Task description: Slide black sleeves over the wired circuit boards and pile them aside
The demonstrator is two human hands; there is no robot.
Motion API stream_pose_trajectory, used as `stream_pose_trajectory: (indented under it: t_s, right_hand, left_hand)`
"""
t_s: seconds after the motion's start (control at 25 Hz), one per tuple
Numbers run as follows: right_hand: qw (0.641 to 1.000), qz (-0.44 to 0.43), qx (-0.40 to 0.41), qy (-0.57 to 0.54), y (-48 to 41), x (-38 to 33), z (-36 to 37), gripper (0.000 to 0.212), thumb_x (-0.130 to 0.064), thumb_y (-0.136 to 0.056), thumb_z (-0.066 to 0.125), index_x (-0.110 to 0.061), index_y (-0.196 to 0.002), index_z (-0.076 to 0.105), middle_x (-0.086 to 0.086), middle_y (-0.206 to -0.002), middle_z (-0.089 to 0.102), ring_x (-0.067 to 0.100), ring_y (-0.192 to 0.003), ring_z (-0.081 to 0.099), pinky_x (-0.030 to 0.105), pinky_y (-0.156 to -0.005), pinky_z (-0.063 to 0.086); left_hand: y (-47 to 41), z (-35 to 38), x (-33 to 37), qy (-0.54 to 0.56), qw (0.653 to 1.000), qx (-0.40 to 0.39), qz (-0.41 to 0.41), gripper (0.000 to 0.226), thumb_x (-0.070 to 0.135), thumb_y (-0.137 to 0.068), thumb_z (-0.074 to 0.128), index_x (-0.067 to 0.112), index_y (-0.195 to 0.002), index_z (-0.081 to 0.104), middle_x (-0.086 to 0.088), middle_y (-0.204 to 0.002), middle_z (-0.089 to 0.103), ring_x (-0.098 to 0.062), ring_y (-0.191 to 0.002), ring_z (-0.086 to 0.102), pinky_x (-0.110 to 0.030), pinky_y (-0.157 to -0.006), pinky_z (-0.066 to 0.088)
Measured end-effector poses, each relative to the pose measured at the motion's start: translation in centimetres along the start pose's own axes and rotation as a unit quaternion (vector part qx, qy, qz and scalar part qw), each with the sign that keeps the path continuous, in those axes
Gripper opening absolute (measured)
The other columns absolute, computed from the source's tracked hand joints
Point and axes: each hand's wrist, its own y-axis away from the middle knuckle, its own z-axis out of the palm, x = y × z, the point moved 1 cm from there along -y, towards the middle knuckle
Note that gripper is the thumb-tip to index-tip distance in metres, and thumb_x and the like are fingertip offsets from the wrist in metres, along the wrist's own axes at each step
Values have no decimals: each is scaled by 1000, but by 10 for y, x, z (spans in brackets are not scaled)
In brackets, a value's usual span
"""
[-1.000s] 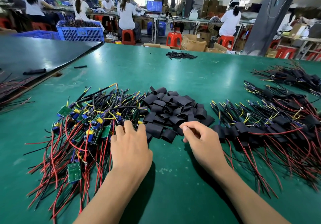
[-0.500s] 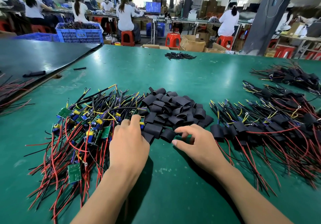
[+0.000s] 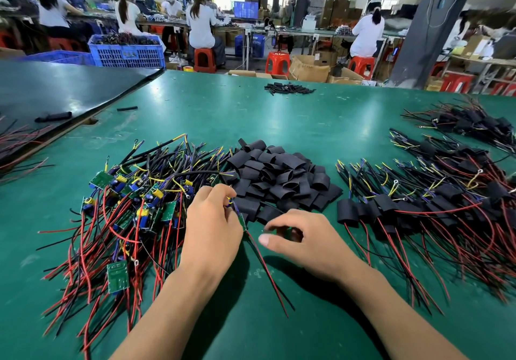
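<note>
Green desk (image 3: 279,113), head view. Left grip (image 3: 212,228) has fingers curled, pinching one wired circuit board (image 3: 242,221) at its top end. The board hangs edge-on and its red and black leads (image 3: 268,273) trail back across the desk toward the person. Right grip (image 3: 304,236) sits just right of it, fingers curled, thumb out and index bent over a dark spot. Can't tell if it has a sleeve or only shadow.

Loose black sleeves (image 3: 279,175) are heaped just beyond both hands, the nearest ones almost touching the fingertips. Unsleeved boards (image 3: 134,200) lie tangled left of the left grip, green boards with red, black and yellow wires. Sleeved boards (image 3: 432,206) are piled on the right, well apart from the hands, with a second sleeved heap (image 3: 474,122) further back. Small black tubing pile (image 3: 289,88) at the far desk edge. Black mat (image 3: 55,88) at far left, blue crate (image 3: 125,52) behind it.
</note>
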Motion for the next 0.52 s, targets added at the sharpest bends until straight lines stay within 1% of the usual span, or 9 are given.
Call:
stream_pose_trajectory:
  t_s: [0.08, 0.16, 0.24, 0.28, 0.32, 0.4, 0.44, 0.48, 0.52]
  right_hand:
    - [1000, -3, -24, -1, 1, -4, 0, 45, -76, -65, 67, -38, -88, 71, -16, -88, 65, 1, -83, 62, 27, -77, 51]
    - [999, -6, -36, 31, 1, -6, 0, 40, -74, -62, 68, -40, -83, 67, -17, -85, 62, 0, -80, 59, 24, -75, 48]
    - [998, -13, -30, 58, 1, -7, 1, 22, -58, -71, 71, -39, -80, 65, -15, -83, 60, 1, -77, 57, 25, -74, 48]
    - [999, -13, -14, 51, 1, -7, 1, 13, -46, -76, 73, -36, -77, 65, -14, -81, 62, 1, -76, 58, 25, -74, 48]
    - [1000, -5, 7, 23, 1, -6, 0, 10, -36, -79, 74, -32, -75, 66, -13, -78, 64, 1, -72, 58, 24, -72, 48]
    - [992, 37, 58, -103, -2, -2, -6, 11, -24, -83, 76, -24, -74, 69, -12, -69, 65, 1, -61, 53, 16, -62, 42]
    - [976, 59, 79, -196, -3, -1, -11, 12, -20, -86, 75, -22, -75, 70, -10, -66, 63, 3, -57, 50, 15, -56, 39]
    - [947, 73, 96, -298, -5, 0, -16, 12, -18, -87, 75, -20, -75, 70, -7, -65, 61, 5, -53, 46, 15, -52, 36]
    - [905, 79, 104, -405, -6, 0, -21, 12, -18, -85, 74, -20, -75, 70, -3, -66, 59, 7, -50, 42, 15, -48, 33]
  left_hand:
    - [2, 2, 1, 18, 1000, -2, 10, 29, -12, -78, 58, 9, -94, 70, 0, -88, 61, -5, -75, 55, -4, -68, 35]
    - [3, 4, 3, 39, 999, 3, 10, 27, -11, -79, 60, 11, -91, 70, 3, -85, 63, -1, -77, 57, -1, -70, 37]
    - [4, 5, 5, 55, 998, 5, 0, 25, -9, -80, 61, 13, -88, 70, 5, -83, 64, 2, -84, 58, -2, -69, 38]
    - [4, 6, 5, 60, 998, 7, -4, 24, -8, -81, 62, 14, -88, 69, 6, -82, 64, 3, -85, 57, -1, -69, 38]
    - [5, 6, 6, 65, 998, 9, -10, 22, -5, -82, 63, 16, -88, 69, 7, -81, 65, 3, -84, 57, -1, -69, 38]
    - [6, 5, 7, 85, 996, 12, -39, 14, 8, -87, 64, 21, -82, 67, 9, -72, 66, 1, -74, 60, -2, -65, 38]
    - [6, 5, 7, 100, 993, 9, -59, 14, 17, -90, 64, 23, -78, 65, 9, -64, 65, -1, -67, 60, -5, -62, 38]
    - [6, 5, 8, 110, 991, 2, -76, 20, 25, -93, 63, 22, -73, 63, 8, -60, 64, -5, -61, 58, -9, -58, 39]
    - [7, 6, 8, 111, 990, -8, -86, 29, 31, -95, 60, 20, -68, 61, 6, -58, 63, -10, -56, 56, -14, -55, 40]
